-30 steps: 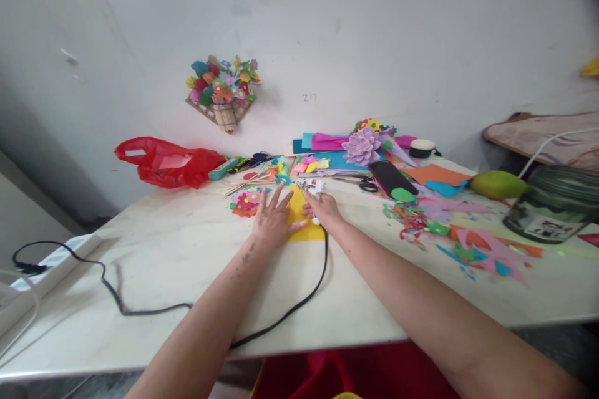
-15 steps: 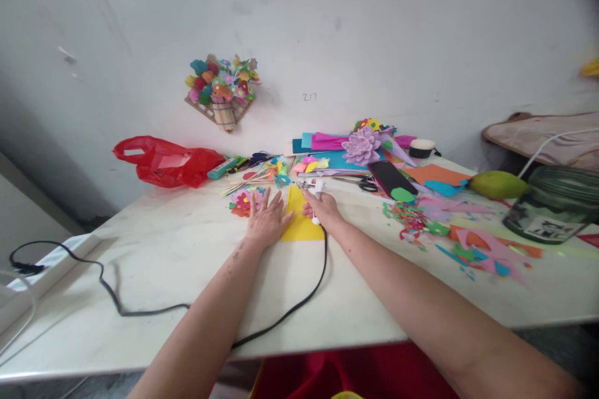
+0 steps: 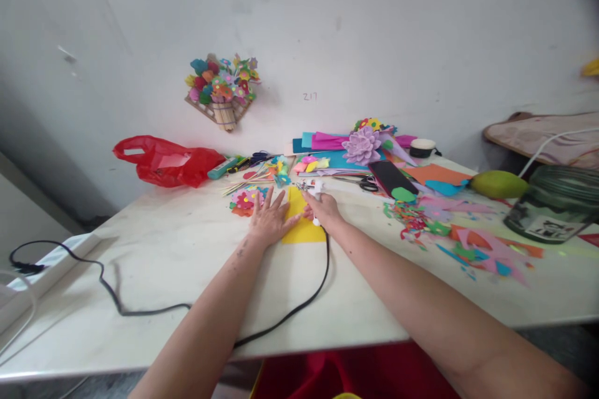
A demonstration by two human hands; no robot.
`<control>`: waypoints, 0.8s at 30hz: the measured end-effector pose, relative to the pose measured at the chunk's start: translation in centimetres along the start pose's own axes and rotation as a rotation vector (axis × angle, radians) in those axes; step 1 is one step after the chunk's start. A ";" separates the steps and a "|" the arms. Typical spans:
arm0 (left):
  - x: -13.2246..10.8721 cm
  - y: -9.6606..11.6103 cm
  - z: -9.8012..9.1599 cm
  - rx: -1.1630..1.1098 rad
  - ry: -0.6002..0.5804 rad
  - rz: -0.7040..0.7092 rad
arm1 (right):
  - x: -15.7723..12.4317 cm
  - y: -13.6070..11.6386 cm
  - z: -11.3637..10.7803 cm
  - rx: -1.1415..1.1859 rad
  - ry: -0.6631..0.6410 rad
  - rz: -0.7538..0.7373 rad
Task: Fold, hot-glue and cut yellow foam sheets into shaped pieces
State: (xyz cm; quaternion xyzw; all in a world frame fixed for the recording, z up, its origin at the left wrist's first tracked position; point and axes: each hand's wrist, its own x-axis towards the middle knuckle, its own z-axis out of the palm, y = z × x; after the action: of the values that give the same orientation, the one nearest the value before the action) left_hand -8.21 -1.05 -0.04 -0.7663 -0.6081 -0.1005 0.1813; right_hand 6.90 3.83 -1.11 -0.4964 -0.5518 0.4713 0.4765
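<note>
Held in my right hand [image 3: 325, 211] is a white hot glue gun [image 3: 318, 187], its tip toward the left over the top of a yellow sheet [image 3: 299, 234]. A black cord [image 3: 322, 274] runs down from its handle. My left hand [image 3: 270, 219] lies open at the sheet's left side, fingers spread on the tabletop and thumb reaching onto the yellow sheet. Just beyond its fingertips sit coloured flower cut-outs [image 3: 244, 201] in red, pink and orange. Thin wooden sticks [image 3: 238, 184] lie behind them.
A red plastic bag [image 3: 173, 165] is at the back left. Scissors [image 3: 367, 183], a phone [image 3: 390, 177], coloured sheets [image 3: 435, 176] and paper scraps [image 3: 491, 249] spread to the right. A glass jar [image 3: 552, 206] stands near the right edge. The cord crosses the table's front.
My left thumb has stretched further right over the yellow sheet. The sheet has shifted very slightly toward me, and the glue gun's handle is tilted a little differently.
</note>
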 end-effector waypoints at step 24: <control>0.1 -1.3 0.6 -0.010 -0.037 -0.283 | -0.2 -0.5 0.0 0.059 0.002 0.032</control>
State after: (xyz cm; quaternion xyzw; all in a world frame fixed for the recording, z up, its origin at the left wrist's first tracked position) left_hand -9.46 -0.47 -0.38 -0.6755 -0.7128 -0.1141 0.1504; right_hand 6.85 3.58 -0.67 -0.4913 -0.5291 0.4943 0.4841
